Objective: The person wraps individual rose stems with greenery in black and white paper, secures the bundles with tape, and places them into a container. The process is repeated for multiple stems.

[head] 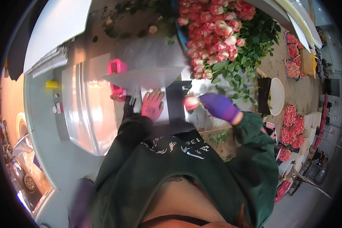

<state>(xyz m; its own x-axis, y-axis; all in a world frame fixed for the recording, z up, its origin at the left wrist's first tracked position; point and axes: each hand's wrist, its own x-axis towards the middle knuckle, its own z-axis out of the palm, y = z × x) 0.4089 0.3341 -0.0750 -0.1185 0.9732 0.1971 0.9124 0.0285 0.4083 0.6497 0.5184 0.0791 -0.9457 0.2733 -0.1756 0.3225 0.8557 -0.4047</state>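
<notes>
My left hand [152, 106], in a pink glove, lies flat with its fingers a little apart on a white sheet [159, 121] in front of me. My right hand [221, 107] wears a purple glove and is shut on a pink and white rose [191, 102]. Motion blurs the rose, and its stem is mostly hidden. Beyond my left hand stands a translucent grey panel [145, 77]. A dark strip [175, 105] runs between the white sheet and the rose. Farther off to the right lies a large heap of pink and white roses [216, 37] with green leaves.
Left of my hand are a pink tape dispenser [117, 67], a black tool [128, 107] and clear plastic film [95, 114]. Stacked cardboard sheets [57, 28] stand at upper left, near a yellow roll [51, 84]. To the right are a white round container [277, 97] and bundled roses [292, 126].
</notes>
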